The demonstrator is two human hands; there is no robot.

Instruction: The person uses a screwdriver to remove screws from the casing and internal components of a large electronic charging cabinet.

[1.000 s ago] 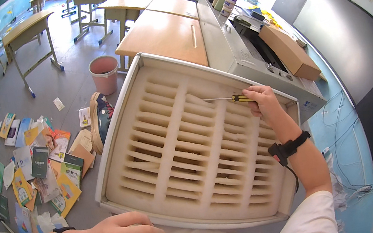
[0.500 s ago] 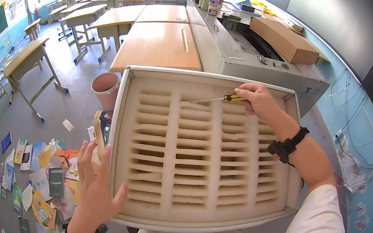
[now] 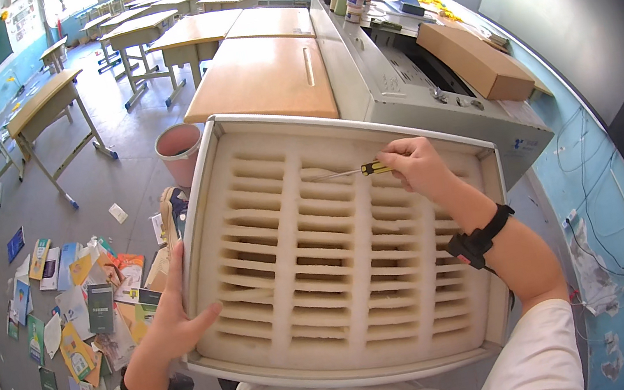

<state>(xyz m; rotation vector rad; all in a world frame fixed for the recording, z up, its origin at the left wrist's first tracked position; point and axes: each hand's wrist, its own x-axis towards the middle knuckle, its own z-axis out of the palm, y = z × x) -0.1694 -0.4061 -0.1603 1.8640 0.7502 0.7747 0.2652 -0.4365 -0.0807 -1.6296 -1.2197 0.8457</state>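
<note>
A large cream plastic grille panel (image 3: 325, 268) with rows of slots fills the middle of the head view, tilted up toward me. My left hand (image 3: 172, 324) grips its lower left edge, fingers wrapped under the rim. My right hand (image 3: 415, 164) holds a yellow-handled screwdriver (image 3: 362, 170) near the panel's upper right, its thin shaft pointing left across the slats. Both wrists wear black bands.
A grey machine housing (image 3: 429, 103) with a brown cardboard box (image 3: 476, 61) on it stands behind the panel. Wooden desks (image 3: 262, 78) lie beyond. A pink bucket (image 3: 178, 147) and several scattered booklets (image 3: 89, 301) are on the floor at left.
My left hand rose from my lap to the panel's left edge and now grips its lower corner. The view shifted, bringing the panel lower and closer. The right hand keeps the screwdriver.
</note>
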